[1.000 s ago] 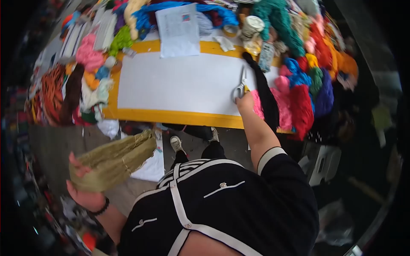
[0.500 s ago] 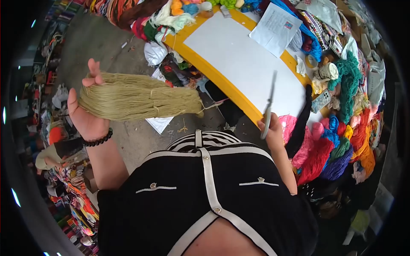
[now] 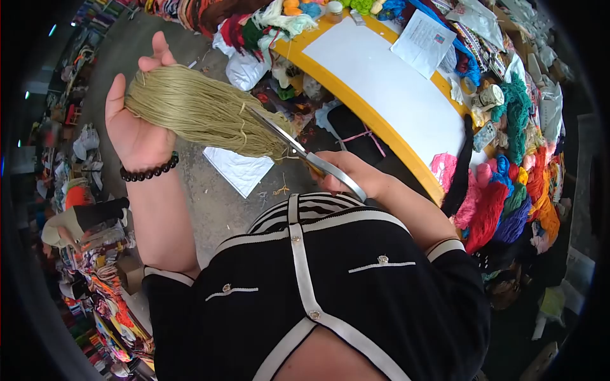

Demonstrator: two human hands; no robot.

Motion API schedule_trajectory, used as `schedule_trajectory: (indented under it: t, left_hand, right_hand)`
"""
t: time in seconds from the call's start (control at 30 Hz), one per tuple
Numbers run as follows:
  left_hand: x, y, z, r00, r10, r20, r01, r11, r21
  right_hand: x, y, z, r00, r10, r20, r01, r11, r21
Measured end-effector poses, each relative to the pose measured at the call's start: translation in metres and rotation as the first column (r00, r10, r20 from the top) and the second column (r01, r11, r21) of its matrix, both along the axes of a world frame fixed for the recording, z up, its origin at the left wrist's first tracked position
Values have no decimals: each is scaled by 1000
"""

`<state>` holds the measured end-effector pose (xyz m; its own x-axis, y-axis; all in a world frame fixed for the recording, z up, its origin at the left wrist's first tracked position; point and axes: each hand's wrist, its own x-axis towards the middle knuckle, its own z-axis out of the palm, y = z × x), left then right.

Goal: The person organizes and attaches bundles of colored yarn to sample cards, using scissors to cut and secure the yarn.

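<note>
A skein of olive-green yarn [image 3: 190, 101] is looped over the fingers of my left hand [image 3: 146, 143], which holds it up at the left. From there the strands slant down to the right toward my waist, with thin ties around the bundle. My right hand [image 3: 352, 168] grips a pair of metal scissors [image 3: 330, 170] by the handles. One blade lies across the lower end of the skein and points up and left; the other blade is mostly hidden by the yarn.
A yellow-edged table [image 3: 375, 130] with a white top stands ahead on the right. On it are a printed sheet [image 3: 422, 43], a phone [image 3: 485, 135] and colourful yarn bundles [image 3: 489, 206]. White sheeting [image 3: 238, 168] lies on the floor. Another person [image 3: 67, 228] bends at far left.
My right hand has brought the scissors from beside the table leftward to the yarn's lower end. My left hand has risen slightly, tilting the skein, and the pink-string end no longer shows attached.
</note>
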<state>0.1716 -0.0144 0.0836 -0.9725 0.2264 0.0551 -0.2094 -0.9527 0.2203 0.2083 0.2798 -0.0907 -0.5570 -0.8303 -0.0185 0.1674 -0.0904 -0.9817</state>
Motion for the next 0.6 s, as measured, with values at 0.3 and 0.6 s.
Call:
schedule_trajectory:
  t: [0.3,0.6]
  left_hand:
    - [49,-62,-2,991,130,-29,-132,988,-79]
    - [101,-62,-4,985,167,38,-160,977,-144]
  right_hand:
    - [20,-51,-3,991,134,-2,-132,975,-180]
    - [3,-69,8,961,255,111,-231,955,-188]
